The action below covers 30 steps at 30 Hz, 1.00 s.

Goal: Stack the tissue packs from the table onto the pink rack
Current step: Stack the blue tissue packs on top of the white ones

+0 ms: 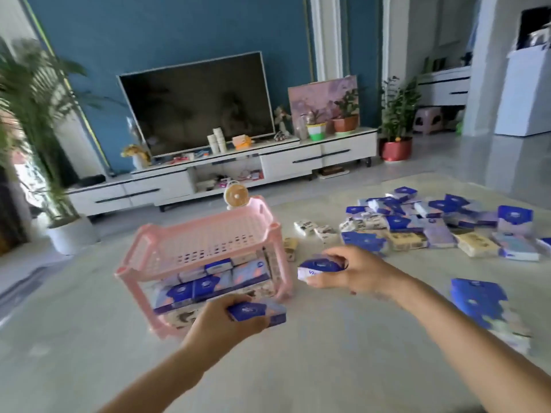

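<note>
Your left hand (222,323) grips a blue tissue pack (256,312), fingers curled round it, at the front lower edge of the pink rack (202,251). Your right hand (354,274) is clamped on a blue-and-white pack (320,268), held just right of the rack, level with its lower shelf and apart from its right front leg.

The rack stands on the table (328,368), turned at an angle, one corner leg nearest you. Its lower shelf is crowded with stacked packs (208,283) that reach close under the perforated upper shelf. The table's left edge runs well to the left of the rack, and its far edge lies behind the rack. An open stretch of tabletop runs from the rack's front toward you, crossed by both your forearms.

Behind the rack's back rim stands a small round fan (235,196). Just beside the rack's right side sits a small brown pack (290,244), with white patterned packs (305,226) a little farther right. Farther right again spreads the heap of tissue packs (441,228), mostly blue, purple and cream. A separate blue stack (477,302) lies to the right of the rack, nearer you than the heap, beyond your right forearm. Behind the table, a television (196,102) stands on a white TV stand (226,171).
</note>
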Motion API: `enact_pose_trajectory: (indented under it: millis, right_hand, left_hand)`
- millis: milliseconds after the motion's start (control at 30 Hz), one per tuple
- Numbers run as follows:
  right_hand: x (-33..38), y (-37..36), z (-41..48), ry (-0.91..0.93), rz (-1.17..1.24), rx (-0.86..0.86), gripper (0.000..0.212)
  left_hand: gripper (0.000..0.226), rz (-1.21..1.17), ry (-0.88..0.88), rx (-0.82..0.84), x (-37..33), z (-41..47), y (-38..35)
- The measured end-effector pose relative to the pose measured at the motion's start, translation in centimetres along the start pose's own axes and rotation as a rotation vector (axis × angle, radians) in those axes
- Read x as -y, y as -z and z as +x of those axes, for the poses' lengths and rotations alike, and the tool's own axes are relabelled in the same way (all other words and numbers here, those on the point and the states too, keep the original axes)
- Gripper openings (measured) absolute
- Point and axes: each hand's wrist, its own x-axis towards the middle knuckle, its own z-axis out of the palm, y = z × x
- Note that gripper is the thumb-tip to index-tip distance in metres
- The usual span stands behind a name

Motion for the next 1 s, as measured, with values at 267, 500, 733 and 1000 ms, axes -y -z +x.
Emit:
enact_pose_trajectory:
  millis: [267, 500, 733, 1000]
  right_hand:
    - [5.6, -11.4, 1.0, 0.166, -0.107, 0.112, 0.045]
    - [8.2, -18.5, 4.3, 0.175, -0.129, -0.16, 0.051]
    - [7.3, -21.5, 7.4, 0.08, -0.371, -0.52, 0.061]
    - [6.5, -23.3, 8.3, 0.144, -0.513, -0.729, 0.076]
  left_hand:
    - [0.04, -0.117, 0.033, -0.299, 6.8, -3.9, 7.6]
    - [0.042, 0.023, 0.036, -0.332, 9.4, -3.9, 9.0]
    - [0.039, -0.058, 0.066, -0.364, 11.3, -2.8, 10.1]
    - [0.047, -0.042, 0.003, -0.365, 11.3, -1.8, 8.9]
